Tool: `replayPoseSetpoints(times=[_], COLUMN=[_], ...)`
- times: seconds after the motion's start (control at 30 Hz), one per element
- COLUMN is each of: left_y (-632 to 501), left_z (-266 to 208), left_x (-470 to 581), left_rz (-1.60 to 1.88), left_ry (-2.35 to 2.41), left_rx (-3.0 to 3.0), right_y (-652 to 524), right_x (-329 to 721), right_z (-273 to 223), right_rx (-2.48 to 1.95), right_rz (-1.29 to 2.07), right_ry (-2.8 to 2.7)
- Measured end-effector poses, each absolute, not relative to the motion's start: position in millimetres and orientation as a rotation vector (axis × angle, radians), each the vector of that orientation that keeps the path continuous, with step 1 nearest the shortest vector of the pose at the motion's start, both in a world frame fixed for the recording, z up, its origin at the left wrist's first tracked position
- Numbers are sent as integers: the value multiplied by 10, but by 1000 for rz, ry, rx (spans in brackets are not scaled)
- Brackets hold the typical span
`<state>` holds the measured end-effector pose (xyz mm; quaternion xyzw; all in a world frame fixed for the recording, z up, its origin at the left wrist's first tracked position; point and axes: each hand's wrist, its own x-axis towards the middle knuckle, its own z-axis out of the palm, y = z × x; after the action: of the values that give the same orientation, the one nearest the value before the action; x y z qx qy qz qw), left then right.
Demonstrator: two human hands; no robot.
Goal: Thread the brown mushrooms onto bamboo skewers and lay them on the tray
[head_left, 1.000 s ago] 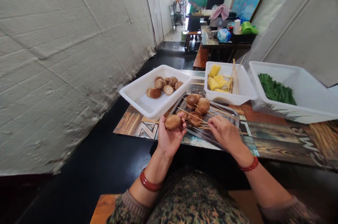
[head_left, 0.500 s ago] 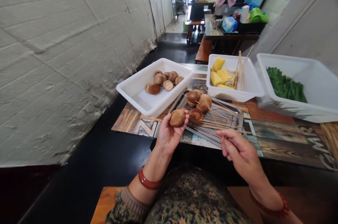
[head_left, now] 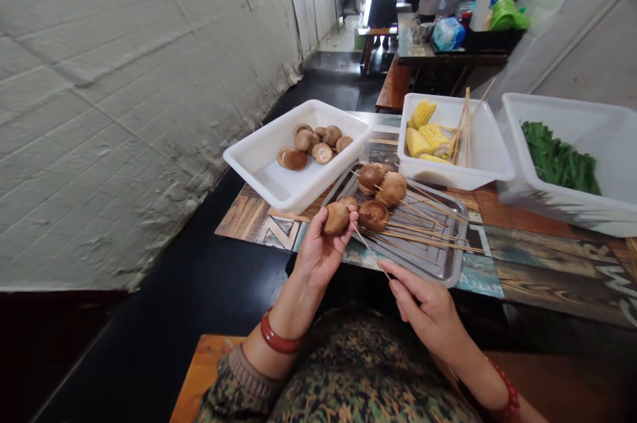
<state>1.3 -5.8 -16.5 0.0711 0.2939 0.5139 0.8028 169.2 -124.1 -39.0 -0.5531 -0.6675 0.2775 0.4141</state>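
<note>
Brown mushroom (head_left: 336, 218) held in left hand (head_left: 320, 258), skewer (head_left: 369, 248) pinched in right hand (head_left: 425, 309), metal tray (head_left: 450, 269) just beyond, white tubs (head_left: 256, 169) around it.

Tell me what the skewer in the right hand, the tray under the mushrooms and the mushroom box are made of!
Skewer: probably bamboo or wood, dull finish, because it's thin and straw-coloured.
Tray: likely metal, shiny, since its grey surface catches bright reflections.
Mushroom box: looks like plastic, smooth, judging by its even white walls and rounded corners.

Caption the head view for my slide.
Left hand holding a round brown mushroom, right hand a thin wooden skewer, near a rectangular metal tray of skewered brown mushrooms.
</note>
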Motion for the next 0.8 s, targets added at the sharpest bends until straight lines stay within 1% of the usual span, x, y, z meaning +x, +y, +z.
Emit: replayPoseSetpoints(times=[0.33,0.5,0.67,0.8], left_y=[-69,-82,-85,-81], left_z=[-163,-156,-176,-201], left_x=[56,36,16,23], left_rz=[1084,1096,1111,1109], left_ry=[678,687,685,680], left_rx=[137,133,164,158], right_y=[-1285,-1281,-1243,-1139], right_x=[1603,1573,1724,1890], right_z=[-371,-398,-258,-49], right_rx=[-1337,-1358,-1362,-1196], right_rz=[634,727,806,1004], right_ry=[-1674,-1641,-1295,-979])
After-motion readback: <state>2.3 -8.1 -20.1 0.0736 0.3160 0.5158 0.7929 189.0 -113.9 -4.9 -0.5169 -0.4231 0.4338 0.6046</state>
